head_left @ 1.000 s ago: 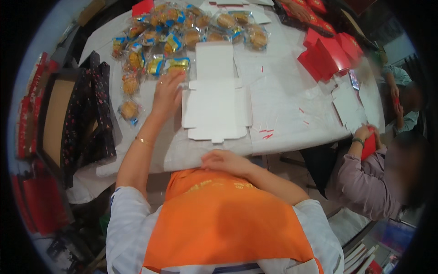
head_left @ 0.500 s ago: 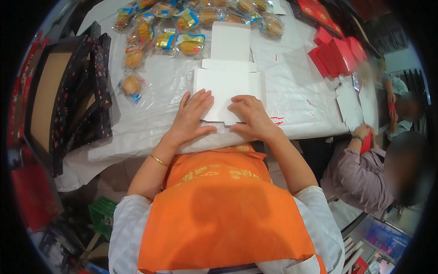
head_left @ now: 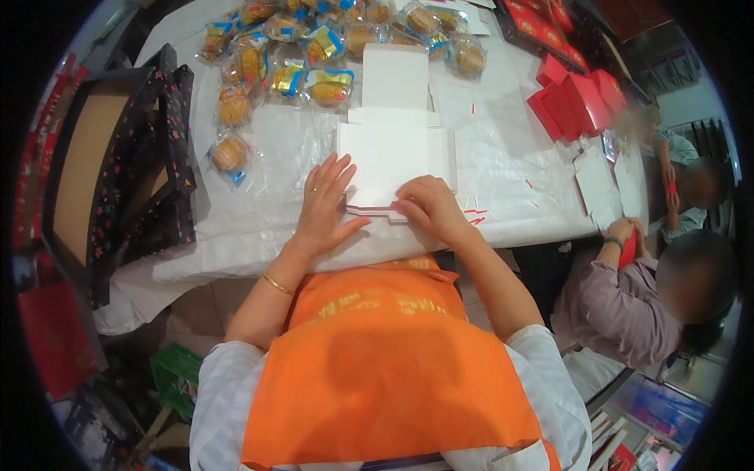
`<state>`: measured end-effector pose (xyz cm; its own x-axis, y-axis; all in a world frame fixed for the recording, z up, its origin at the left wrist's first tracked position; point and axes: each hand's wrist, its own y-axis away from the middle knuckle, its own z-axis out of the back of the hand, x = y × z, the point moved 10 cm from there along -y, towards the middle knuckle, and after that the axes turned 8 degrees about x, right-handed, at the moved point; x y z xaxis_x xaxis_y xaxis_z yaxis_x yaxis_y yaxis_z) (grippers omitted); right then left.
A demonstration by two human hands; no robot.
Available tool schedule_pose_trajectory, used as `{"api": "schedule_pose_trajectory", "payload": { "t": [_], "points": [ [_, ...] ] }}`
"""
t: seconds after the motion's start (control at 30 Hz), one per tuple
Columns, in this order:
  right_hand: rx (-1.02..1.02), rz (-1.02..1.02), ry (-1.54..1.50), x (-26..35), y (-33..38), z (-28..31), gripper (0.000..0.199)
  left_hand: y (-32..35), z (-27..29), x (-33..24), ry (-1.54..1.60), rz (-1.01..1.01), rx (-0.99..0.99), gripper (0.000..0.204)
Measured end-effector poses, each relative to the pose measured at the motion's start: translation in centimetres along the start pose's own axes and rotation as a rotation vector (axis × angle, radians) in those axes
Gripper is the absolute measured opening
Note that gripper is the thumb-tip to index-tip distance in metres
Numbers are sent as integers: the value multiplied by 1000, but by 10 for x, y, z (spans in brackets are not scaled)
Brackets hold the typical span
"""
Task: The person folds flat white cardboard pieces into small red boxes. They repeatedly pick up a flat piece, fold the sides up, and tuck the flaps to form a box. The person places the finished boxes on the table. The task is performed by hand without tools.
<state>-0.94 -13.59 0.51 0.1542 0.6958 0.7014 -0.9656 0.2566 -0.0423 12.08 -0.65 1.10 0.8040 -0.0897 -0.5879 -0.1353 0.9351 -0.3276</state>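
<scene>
In front of me an unfolded cardboard box [head_left: 390,153] lies with its white inside up, its long flap stretching away toward the far side. Along its near edge a narrow flap is bent upward, showing some red. My right hand [head_left: 430,206] pinches that flap between thumb and fingers near its right part. Flat beside the box's near left corner rests my left hand [head_left: 323,206], fingers spread and thumb out, with nothing held in it.
Many wrapped pastries [head_left: 328,88] lie across the far left of the white-covered table [head_left: 503,188]. Black floral boxes [head_left: 118,165] stand at left. Red folded cartons [head_left: 577,102] sit at far right, near a co-worker's hands [head_left: 624,230] holding something red. Red slips are scattered on the cover.
The near flap of the box has been bent up from lying flat. My right hand has closed from a loose curl onto it, while my left hand has shifted slightly left off the cardboard.
</scene>
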Motion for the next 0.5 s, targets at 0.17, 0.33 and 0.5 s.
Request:
{"api": "schedule_pose_trajectory", "payload": {
  "t": [0.17,0.33,0.5],
  "points": [
    [-430,9,86,34,12,53,7,-2,34,-7,106,39,-177,93],
    [-519,-56,-115,55,19,94,8,-21,72,-47,72,-112,-272,96],
    [-387,-51,-256,69,14,103,9,-42,97,-78,37,-181,-275,90]
  ]
}}
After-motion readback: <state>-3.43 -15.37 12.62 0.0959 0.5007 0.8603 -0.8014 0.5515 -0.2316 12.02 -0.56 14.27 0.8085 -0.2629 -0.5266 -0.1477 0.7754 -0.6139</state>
